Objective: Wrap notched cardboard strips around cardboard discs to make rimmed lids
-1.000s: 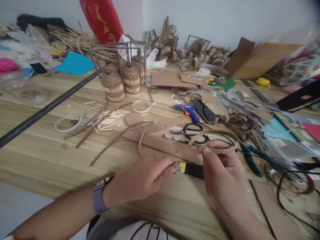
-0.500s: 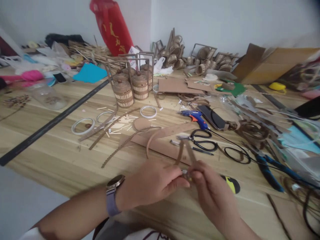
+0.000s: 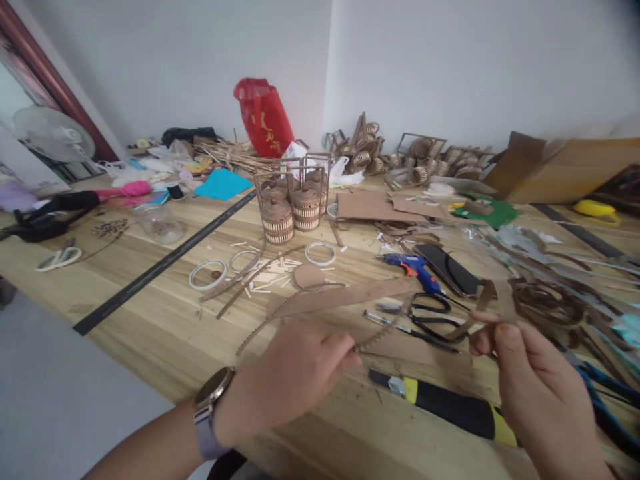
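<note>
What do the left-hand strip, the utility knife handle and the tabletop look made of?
Notched strip in left hand: probably cardboard; thin, brown, matte.
Knife handle: likely plastic or rubber; dull black, yellow sections.
Tabletop: wood or wood-look laminate; pale, visible grain.

By the table's [image 3: 165, 333] near edge: two hands [image 3: 293, 380], one utility knife [image 3: 453, 403]. Mid-surface: one glue gun [image 3: 417, 269], at least three white rings [image 3: 206, 288]. Toward the far edge: four lidded baskets [image 3: 278, 229], one red bag [image 3: 267, 120], one cardboard box [image 3: 555, 170].
</note>
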A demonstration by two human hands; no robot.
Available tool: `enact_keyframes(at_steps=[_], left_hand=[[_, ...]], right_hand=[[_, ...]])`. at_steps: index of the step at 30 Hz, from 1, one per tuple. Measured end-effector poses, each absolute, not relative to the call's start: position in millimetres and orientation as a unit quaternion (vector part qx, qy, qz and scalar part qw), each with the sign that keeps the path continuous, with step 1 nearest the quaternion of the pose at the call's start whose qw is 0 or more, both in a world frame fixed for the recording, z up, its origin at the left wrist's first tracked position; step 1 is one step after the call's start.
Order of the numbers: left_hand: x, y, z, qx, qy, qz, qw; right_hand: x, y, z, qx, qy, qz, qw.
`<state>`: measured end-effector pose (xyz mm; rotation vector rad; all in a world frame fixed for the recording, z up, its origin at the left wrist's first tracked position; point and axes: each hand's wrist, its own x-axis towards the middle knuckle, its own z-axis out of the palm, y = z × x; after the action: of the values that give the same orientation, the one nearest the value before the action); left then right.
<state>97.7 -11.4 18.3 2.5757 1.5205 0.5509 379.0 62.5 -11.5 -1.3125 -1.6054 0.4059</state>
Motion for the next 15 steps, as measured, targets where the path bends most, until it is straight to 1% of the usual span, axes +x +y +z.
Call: enact_keyframes(at_steps=[3, 5, 8, 12, 15], left_hand=[[73.3, -8.0, 7.4, 0.785, 0.612, 0.093, 0.009], [57.0, -4.4, -2.8, 0.731, 0.682, 0.042, 0.000], [38.9, 0.2, -16.9, 0.696, 0.718, 0.022, 0.006], [31.8, 3.6, -23.3, 0.681, 0.732, 0.012, 0.034], [33.7, 10.1, -17.9, 0.658, 0.752, 0.011, 0.027]], right_hand=[[379.4, 65.4, -14.7, -0.542, -0.684, 0.144, 0.466], [381.6, 68.6, -20.2, -0.556, -0.703, 0.120, 0.426], [382.9, 72.0, -27.6, -0.545, -0.740, 0.097, 0.382], [383.1, 73.4, -33.4, -0.521, -0.763, 0.072, 0.375], [388.7, 76.1, -39.8, -0.525, -0.765, 0.063, 0.369]])
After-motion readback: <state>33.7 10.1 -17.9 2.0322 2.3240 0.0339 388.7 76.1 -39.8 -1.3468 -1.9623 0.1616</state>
